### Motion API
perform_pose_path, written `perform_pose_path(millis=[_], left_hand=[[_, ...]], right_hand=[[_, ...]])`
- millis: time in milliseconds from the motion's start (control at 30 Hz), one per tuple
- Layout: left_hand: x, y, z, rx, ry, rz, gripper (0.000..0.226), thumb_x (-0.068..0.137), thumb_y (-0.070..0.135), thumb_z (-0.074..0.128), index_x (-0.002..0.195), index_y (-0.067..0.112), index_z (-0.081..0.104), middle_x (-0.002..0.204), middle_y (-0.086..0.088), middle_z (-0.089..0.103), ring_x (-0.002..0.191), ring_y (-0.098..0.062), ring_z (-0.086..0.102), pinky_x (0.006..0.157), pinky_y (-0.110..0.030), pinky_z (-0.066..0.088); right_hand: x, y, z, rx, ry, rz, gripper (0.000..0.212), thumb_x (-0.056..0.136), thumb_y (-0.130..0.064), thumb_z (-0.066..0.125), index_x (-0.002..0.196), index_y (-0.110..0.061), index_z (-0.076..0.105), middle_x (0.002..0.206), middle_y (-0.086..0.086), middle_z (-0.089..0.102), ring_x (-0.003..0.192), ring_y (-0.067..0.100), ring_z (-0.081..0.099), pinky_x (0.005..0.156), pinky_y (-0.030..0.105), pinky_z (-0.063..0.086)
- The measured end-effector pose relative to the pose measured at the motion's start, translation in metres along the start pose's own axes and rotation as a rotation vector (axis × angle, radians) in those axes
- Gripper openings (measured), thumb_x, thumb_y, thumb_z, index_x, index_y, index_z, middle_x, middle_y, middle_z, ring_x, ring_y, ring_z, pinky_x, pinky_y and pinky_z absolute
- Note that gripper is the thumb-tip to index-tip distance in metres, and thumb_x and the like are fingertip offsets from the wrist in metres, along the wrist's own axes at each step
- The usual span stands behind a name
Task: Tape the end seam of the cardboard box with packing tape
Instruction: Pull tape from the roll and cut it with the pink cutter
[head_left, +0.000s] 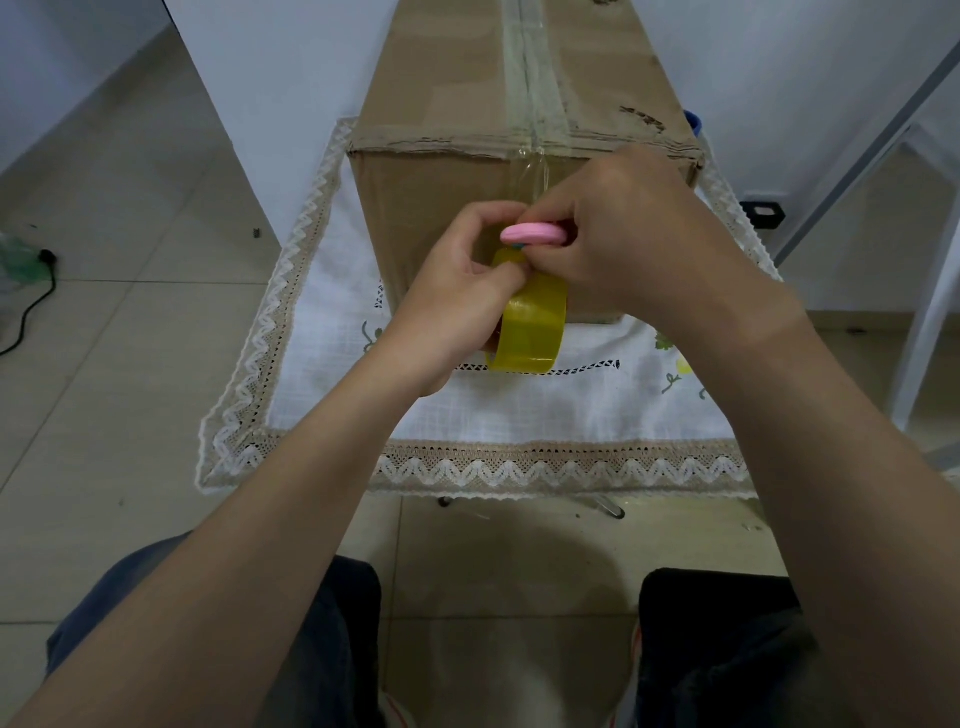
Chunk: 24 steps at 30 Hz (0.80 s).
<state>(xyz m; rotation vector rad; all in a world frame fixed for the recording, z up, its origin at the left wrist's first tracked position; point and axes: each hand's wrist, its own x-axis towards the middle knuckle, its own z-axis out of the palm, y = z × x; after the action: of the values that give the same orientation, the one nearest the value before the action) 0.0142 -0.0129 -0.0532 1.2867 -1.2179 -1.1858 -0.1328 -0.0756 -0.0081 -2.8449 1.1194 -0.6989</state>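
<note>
Tape (535, 171) runs down the box (441, 208) end to the roll (530, 327) gripped in the left hand (457, 296); the right hand (623, 234) pinches a pink cutter (530, 232). A slack strip could tear crooked or wrinkle.

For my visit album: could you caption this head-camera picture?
Left hand holds a yellowish tape roll, right hand a pink cutter, against the cardboard box.
</note>
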Motion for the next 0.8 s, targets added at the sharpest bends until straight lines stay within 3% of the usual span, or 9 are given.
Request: perform_pose_path(millis=[167,367,467,533,633,700,800], left_hand=[[0.000,0.000,0.001,0.020,0.017,-0.013,0.035,0.102,0.008,0.058,0.118,0.039,0.059,0.111,-0.043,0.066,0.101,-0.062,0.067,0.076,-0.078,0.054],[0.000,0.001,0.000,0.061,0.042,-0.006,0.040,0.100,0.005,0.058,0.115,0.043,0.060,0.105,-0.039,0.068,0.094,-0.054,0.072,0.078,-0.073,0.057],[0.001,-0.001,-0.001,0.071,0.054,-0.006,0.040,0.097,0.010,0.059,0.113,0.047,0.061,0.109,-0.038,0.068,0.096,-0.056,0.072,0.078,-0.072,0.058],[0.004,-0.003,-0.001,0.077,0.056,-0.004,0.040,0.097,0.011,0.060,0.113,0.047,0.061,0.099,-0.034,0.069,0.088,-0.048,0.074,0.079,-0.068,0.061],[0.007,-0.006,-0.002,0.082,0.052,0.013,0.040,0.100,0.006,0.059,0.118,0.042,0.061,0.081,-0.017,0.060,0.074,-0.031,0.060,0.066,-0.049,0.057],[0.008,-0.007,-0.002,0.081,0.045,0.015,0.040,0.101,0.006,0.059,0.121,0.040,0.061,0.074,-0.010,0.057,0.072,-0.028,0.057,0.063,-0.040,0.053],[0.009,-0.008,-0.003,0.080,0.045,0.013,0.041,0.100,0.006,0.060,0.123,0.040,0.060,0.073,-0.010,0.054,0.069,-0.027,0.055,0.062,-0.039,0.051]], right_hand=[[-0.004,0.003,-0.001,0.039,0.016,0.007,0.039,0.090,-0.041,0.053,0.084,-0.017,0.083,0.064,0.009,0.071,0.057,0.025,0.056,0.061,0.029,0.034],[-0.010,0.005,-0.006,0.062,0.017,0.033,0.030,0.091,-0.035,0.061,0.089,-0.017,0.085,0.062,0.008,0.071,0.053,0.019,0.048,0.057,0.026,0.029],[-0.014,0.007,-0.008,0.069,0.018,0.039,0.025,0.092,-0.032,0.065,0.093,-0.017,0.085,0.065,0.007,0.072,0.056,0.018,0.048,0.059,0.029,0.033],[-0.016,0.009,-0.010,0.075,0.009,0.044,0.022,0.093,-0.031,0.068,0.094,-0.017,0.085,0.066,0.008,0.073,0.056,0.017,0.048,0.059,0.030,0.034],[-0.017,0.012,-0.011,0.072,-0.001,0.047,0.023,0.094,-0.033,0.071,0.090,-0.014,0.085,0.063,0.009,0.071,0.054,0.017,0.045,0.058,0.031,0.033],[-0.019,0.014,-0.011,0.063,-0.008,0.058,0.027,0.094,-0.035,0.070,0.087,-0.013,0.084,0.060,0.010,0.069,0.052,0.019,0.044,0.057,0.031,0.033],[-0.023,0.016,-0.013,0.021,-0.009,0.076,0.034,0.093,-0.036,0.065,0.083,-0.008,0.083,0.062,0.014,0.069,0.056,0.030,0.054,0.057,0.040,0.046]])
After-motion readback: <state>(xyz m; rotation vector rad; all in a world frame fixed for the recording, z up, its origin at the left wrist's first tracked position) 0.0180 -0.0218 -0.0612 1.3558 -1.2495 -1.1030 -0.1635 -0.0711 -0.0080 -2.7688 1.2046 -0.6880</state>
